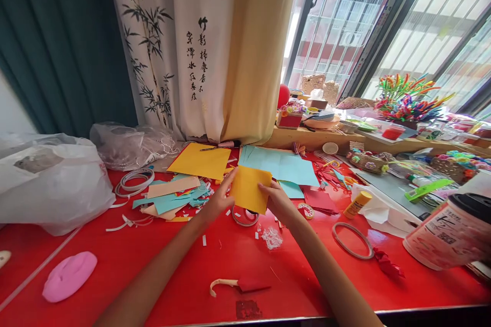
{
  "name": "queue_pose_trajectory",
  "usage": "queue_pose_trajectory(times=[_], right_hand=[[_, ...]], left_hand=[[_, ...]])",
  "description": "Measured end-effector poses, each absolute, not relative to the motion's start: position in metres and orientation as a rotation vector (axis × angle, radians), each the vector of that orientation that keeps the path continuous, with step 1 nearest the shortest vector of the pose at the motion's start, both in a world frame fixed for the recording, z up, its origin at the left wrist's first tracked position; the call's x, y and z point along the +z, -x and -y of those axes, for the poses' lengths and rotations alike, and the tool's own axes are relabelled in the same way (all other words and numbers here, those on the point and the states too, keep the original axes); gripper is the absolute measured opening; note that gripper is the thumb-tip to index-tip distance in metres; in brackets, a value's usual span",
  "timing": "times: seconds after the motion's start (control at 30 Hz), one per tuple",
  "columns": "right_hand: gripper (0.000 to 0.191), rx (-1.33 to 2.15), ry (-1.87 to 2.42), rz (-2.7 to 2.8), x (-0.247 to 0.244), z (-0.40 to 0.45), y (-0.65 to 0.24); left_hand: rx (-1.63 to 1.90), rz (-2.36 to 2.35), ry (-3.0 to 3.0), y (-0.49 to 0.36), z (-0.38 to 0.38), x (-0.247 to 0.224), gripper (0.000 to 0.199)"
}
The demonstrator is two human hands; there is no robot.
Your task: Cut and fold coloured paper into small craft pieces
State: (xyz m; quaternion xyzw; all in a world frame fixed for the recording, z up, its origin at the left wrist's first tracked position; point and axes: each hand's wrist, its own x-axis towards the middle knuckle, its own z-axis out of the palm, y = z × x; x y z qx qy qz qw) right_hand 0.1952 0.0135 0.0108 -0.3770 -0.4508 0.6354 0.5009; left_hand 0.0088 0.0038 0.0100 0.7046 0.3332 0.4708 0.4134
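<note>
A square of yellow paper [250, 190] is held up above the red table, between both hands. My left hand [223, 195] grips its left edge, thumb and fingers pressed together. At the right edge, my right hand [274, 195] pinches the same paper. Behind it lies a larger yellow sheet [200, 160], with light blue sheets [286, 164] to the right. Partly hidden under the held paper is a roll of tape [245, 218]. A small heap of white shreds [272, 238] sits just below my right hand.
Blue and tan paper scraps [172, 196] lie left, near tape rolls [134, 182] and a white plastic bag [57, 184]. A glue stick [357, 204], a ring [353, 240] and a large cup [448, 232] stand or lie right. Pink clay [70, 276] is front left.
</note>
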Motion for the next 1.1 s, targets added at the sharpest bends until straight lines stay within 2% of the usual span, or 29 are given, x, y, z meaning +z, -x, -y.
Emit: queue_pose_trajectory(times=[0.2,0.4,0.6,0.77,0.97,1.1], right_hand=[[0.035,1.669,0.798,1.189,0.022,-0.005,-0.193],[0.033,1.601,0.894,1.38,0.018,-0.006,-0.191],[0.033,1.529,0.859,1.268,0.016,-0.013,-0.195],[0.03,1.555,0.905,1.321,0.017,-0.013,-0.196],[0.024,1.632,0.963,1.36,0.013,-0.017,-0.198],[0.019,1.601,1.014,1.339,0.011,-0.019,-0.2]], left_hand=[[1.251,-0.81,-1.18,-0.01,-0.013,0.009,0.052],[1.433,-0.753,-1.064,-0.008,-0.017,0.007,0.046],[1.256,-0.763,-1.145,-0.01,-0.016,0.008,0.042],[1.214,-0.814,-1.163,-0.009,-0.017,0.006,0.046],[1.166,-0.97,-1.207,-0.007,-0.017,0.008,0.043],[1.231,-0.982,-1.247,-0.008,-0.02,0.008,0.061]])
